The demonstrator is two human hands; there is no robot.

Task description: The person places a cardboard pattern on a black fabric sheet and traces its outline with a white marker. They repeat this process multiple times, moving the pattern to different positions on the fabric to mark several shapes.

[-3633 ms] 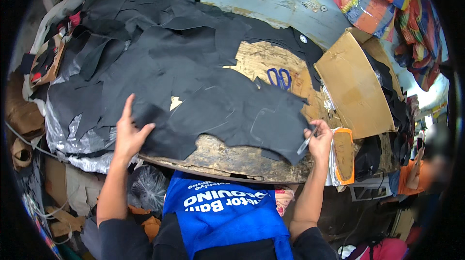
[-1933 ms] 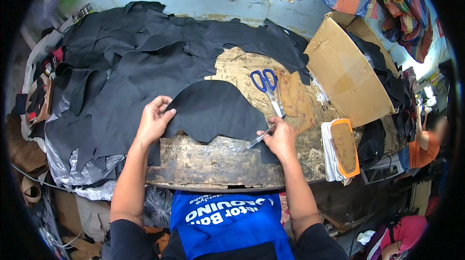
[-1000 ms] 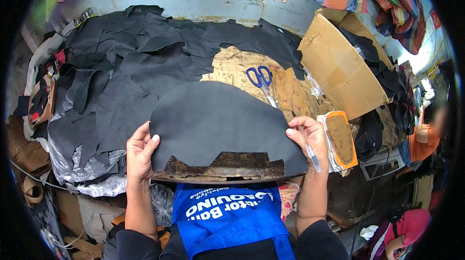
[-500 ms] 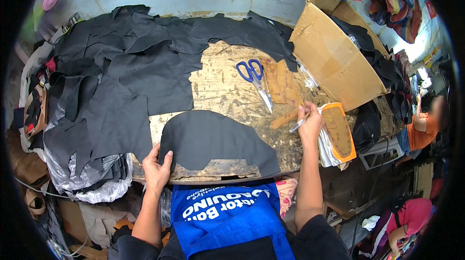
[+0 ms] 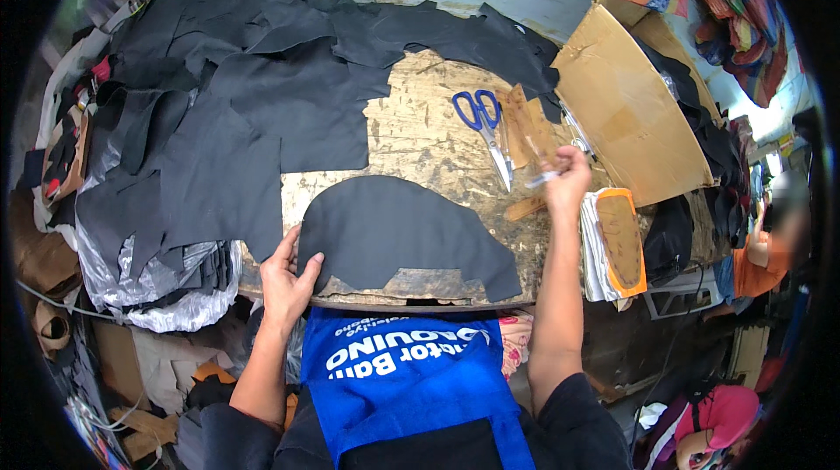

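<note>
A cut piece of black leather-like sheet (image 5: 398, 225) with a rounded top edge lies flat at the near edge of the worn wooden table (image 5: 411, 129). My left hand (image 5: 287, 282) grips its left edge, the thumb on top and the fingers along the side. In my right hand (image 5: 570, 179) a slim silvery pen (image 5: 542, 178) is pinched, held over the wood right of the piece. Just beyond it are blue-handled scissors (image 5: 486, 127) with closed blades, several brown pattern pieces (image 5: 525, 124) and a short brown strip (image 5: 526, 207).
Black sheets (image 5: 306, 124) overlap across the table's left and far side. At the right stands a cardboard box (image 5: 626, 107) with black material behind it. A stack of papers (image 5: 595, 247) with an orange-edged brown pattern (image 5: 624, 238) lies at the near right. Two people work at far right.
My right hand with the pen has moved away from me, toward the brown pattern pieces. My left hand stays at the black piece's edge. The whole view has shifted slightly.
</note>
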